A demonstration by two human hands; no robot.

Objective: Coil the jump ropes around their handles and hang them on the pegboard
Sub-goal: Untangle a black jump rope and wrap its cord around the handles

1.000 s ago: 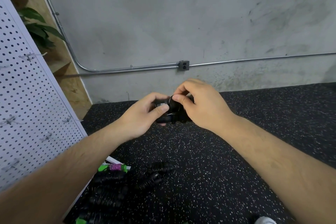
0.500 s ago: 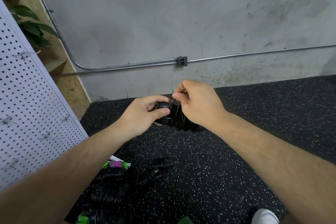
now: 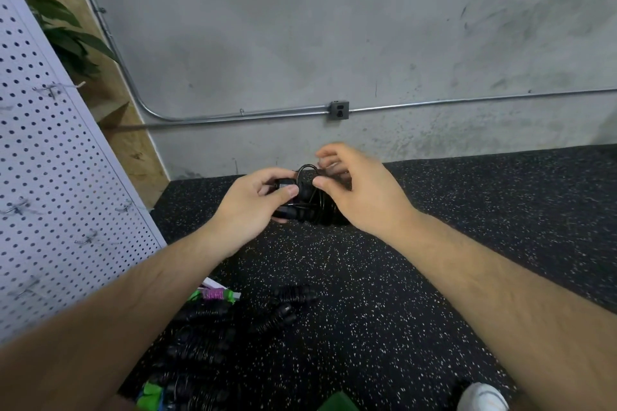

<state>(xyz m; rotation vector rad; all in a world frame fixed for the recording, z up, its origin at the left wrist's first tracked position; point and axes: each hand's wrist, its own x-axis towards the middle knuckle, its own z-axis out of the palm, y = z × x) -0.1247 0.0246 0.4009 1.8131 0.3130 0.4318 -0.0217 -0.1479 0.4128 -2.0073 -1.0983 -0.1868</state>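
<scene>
- Left hand (image 3: 253, 207) is the anchor here, yes? Why clamp it like that?
- Its thumb and fingers are curled round the black jump rope (image 3: 310, 208), squeezing the handles (image 3: 283, 184) and the turns of cord into one bundle. My guess is that this stops the wraps springing loose while the end gets finished
- And the right hand (image 3: 362, 190)?
- Its thumb lies against the small loop (image 3: 307, 167) of cord standing up from the bundle, and the fingers curve loosely above it, blurred. Whether it truly pinches the cord, I can't tell. That loop could be the last bit to tuck in, or an eye meant for a hook
- So where is the bundle itself?
- Held up between both hands, over the speckled floor mat (image 3: 367, 294), resting on nothing
- Why work just there?
- Probably because the pegboard (image 3: 50, 177) stands at the left with bare hooks (image 3: 127, 207) near. Other ropes (image 3: 207, 327) lie heaped by its foot, dark and hard to read, so I'd judge hanging is not yet begun
</scene>
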